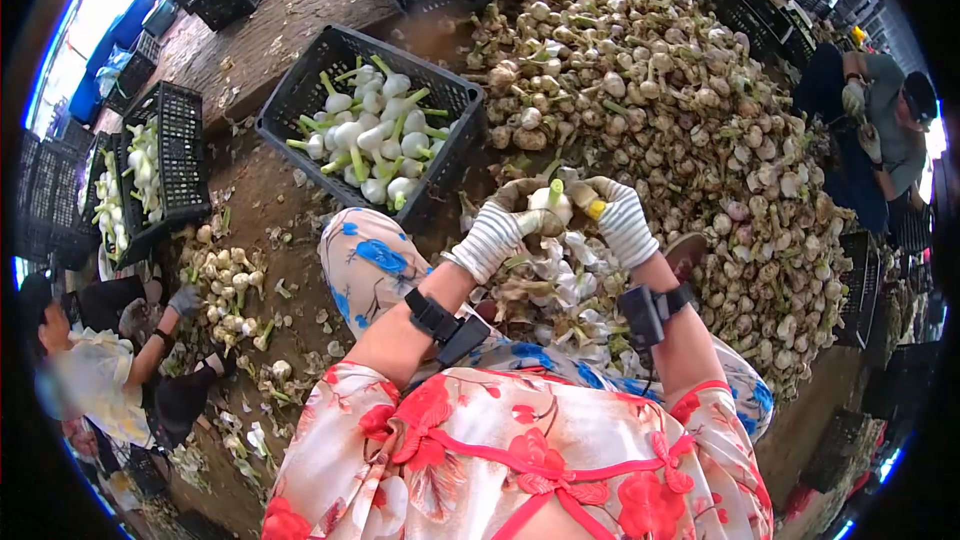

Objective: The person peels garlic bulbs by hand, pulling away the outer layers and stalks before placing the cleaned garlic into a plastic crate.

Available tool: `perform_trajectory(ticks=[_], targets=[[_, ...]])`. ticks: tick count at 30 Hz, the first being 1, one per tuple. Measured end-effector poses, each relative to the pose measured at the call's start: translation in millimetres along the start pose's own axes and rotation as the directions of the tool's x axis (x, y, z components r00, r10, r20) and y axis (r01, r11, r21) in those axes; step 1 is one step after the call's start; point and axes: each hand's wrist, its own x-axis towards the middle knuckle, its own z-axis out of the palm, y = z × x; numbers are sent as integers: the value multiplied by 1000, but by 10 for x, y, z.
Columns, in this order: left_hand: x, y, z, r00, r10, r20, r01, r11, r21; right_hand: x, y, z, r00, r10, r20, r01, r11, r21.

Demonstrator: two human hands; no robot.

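Observation:
Both my hands wear striped white-and-grey gloves with soiled fingers. My left hand [505,225] is closed around a white garlic bulb [550,204], whose cut green stem points up. Close by on the right, my right hand [622,220] has its fingers curled in at the bulb's side. A small yellow piece [597,209] shows in that grip; the rest of it is covered by the fingers. Below the hands, peeled skins [570,280] lie heaped between my knees. Ahead to the left stands a black crate [290,105] with cleaned white garlic bulbs [380,130] in it.
A large pile of unpeeled garlic [670,90] spreads ahead and to the right. One person [890,120] sits beyond it. Another person [110,360] works at the left by a small garlic heap [235,285]. More black crates [165,155] stand at the left and back.

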Motion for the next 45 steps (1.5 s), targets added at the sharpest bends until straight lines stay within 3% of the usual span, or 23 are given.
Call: perform_trajectory(ticks=[2,6,10,12,13,16,17,19,21,22,24,26,28,29,30,32,33,35,38,40,42,44,45], targets=[[-16,61,33,1000,-18,-14,18,999,-30,14,71,-2,999,-33,-16,34,998,58],[40,-31,26,1000,-17,-4,18,996,90,-130,82,57,976,-208,-63,187,952,-243],[28,20,-43,977,-176,119,176,984,13,-180,32,-16,995,99,4,-98,983,157],[40,11,-35,985,-144,100,140,989,39,-247,-4,43,995,59,-81,-57,998,29],[44,-4,-24,989,-120,90,113,991,71,-260,86,104,963,-244,-116,200,931,-306],[86,-31,-116,955,-197,223,206,978,-17,-243,233,56,981,-164,-100,141,970,-199],[102,-34,-125,951,-182,251,207,975,-75,-291,87,83,992,69,-107,-71,997,-15],[170,-92,-147,947,-160,277,202,970,-131,-239,241,75,988,37,-148,-33,999,26],[245,-219,-150,966,252,51,-251,885,392,-251,278,158,976,-46,-214,42,999,-26],[273,-291,-155,967,248,50,-247,885,395,-268,295,245,950,-185,-253,147,976,-159],[249,-286,-89,946,294,-135,-268,947,177,-214,439,290,902,-386,-194,291,875,-388],[181,-189,-59,945,286,-157,-234,930,285,-122,469,284,885,-429,-178,328,849,-415],[140,-104,-21,943,303,-134,-295,953,74,2,463,162,873,-329,-360,229,928,-294],[145,-86,-70,977,194,-90,-193,981,25,143,708,-73,856,-370,-361,134,833,-537],[65,72,-22,989,64,-134,-57,997,49,157,804,-230,948,-237,-214,-59,529,-847],[171,-42,-142,990,119,-69,-132,964,-232,153,1120,-447,990,57,126,89,440,-894],[194,-66,-199,994,104,13,-90,910,-405,76,1004,-407,990,58,130,91,438,-894],[182,-111,-213,998,20,51,14,809,-588,-117,807,-362,990,36,137,39,862,-505],[285,-250,-285,991,-75,110,133,627,-768,9,693,-427,966,248,77,-185,865,-467],[294,-271,-334,976,-125,177,217,555,-803,25,705,-377,982,181,56,-145,908,-394],[269,-117,-330,974,-226,-21,118,583,-804,-23,661,-309,995,56,85,-35,972,-234],[215,116,-453,997,-29,-75,-39,642,-766,-35,834,-375,992,88,95,-34,886,-463],[248,245,-528,960,16,-279,-224,638,-737,-52,1006,-406,984,163,75,-118,902,-415]])
